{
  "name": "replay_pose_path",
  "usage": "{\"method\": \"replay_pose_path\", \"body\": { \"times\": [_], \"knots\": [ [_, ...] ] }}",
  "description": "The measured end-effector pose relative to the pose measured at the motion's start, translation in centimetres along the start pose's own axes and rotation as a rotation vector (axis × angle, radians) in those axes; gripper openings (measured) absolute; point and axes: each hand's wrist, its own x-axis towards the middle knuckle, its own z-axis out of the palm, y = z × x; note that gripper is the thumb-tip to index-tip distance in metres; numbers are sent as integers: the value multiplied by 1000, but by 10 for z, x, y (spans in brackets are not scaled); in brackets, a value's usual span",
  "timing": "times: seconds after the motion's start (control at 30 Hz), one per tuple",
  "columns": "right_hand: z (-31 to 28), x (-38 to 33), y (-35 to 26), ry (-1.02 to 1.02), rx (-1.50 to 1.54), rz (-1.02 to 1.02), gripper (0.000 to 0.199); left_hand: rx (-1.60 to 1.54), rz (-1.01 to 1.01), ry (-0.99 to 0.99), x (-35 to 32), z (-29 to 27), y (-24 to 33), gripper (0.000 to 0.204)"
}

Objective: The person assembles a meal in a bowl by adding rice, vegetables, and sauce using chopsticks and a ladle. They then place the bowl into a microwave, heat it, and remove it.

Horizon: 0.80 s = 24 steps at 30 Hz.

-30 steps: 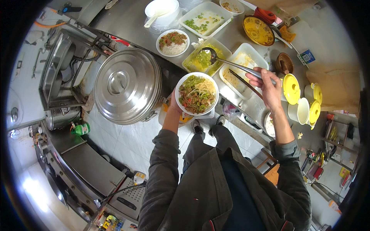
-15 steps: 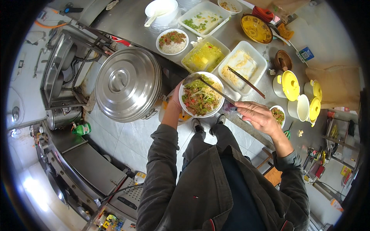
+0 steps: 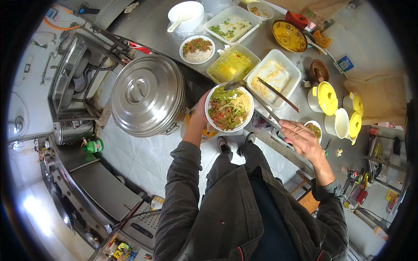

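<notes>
My left hand (image 3: pixel 200 112) grips the left side of a white bowl (image 3: pixel 230 130) heaped with green vegetables, meat bits with red pepper and pale shreds. In my right hand (image 3: pixel 301 138) is the long handle of a metal spoon (image 3: pixel 269 111). Its bowl end lies over the far rim of the white bowl, at the green vegetables. Just beyond stands a tub of yellowish liquid (image 3: pixel 212 75). Beside it, a white tub (image 3: pixel 297 79) holds a few pale shreds, with dark chopsticks (image 3: pixel 278 94) across it.
A large lidded steel pot (image 3: pixel 146 93) stands on my left. Along the steel counter are a bowl of rice and meat (image 3: pixel 197 55), a tub with chopped greens (image 3: pixel 235 27), a yellow pan (image 3: pixel 289 37) and several yellow-lidded pots (image 3: pixel 327 96). Another filled bowl (image 3: pixel 313 128) sits behind my right hand.
The spoon's end has moved from the left part of the bowl to its far rim, a little to the right. My right hand has shifted right and slightly nearer. My left hand keeps the bowl.
</notes>
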Motion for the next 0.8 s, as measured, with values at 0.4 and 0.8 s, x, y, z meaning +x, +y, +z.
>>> {"method": "replay_pose_path", "body": {
  "times": [0.4, 0.8],
  "knots": [
    [7, -17, -2, 35, 7, 0, 42, -230, 20, -190, -7, -15, -9, 55],
    [97, 29, 85, 858, 953, 802, 37, -73, 109, 19, -28, -1, -22, 61]
  ]
}}
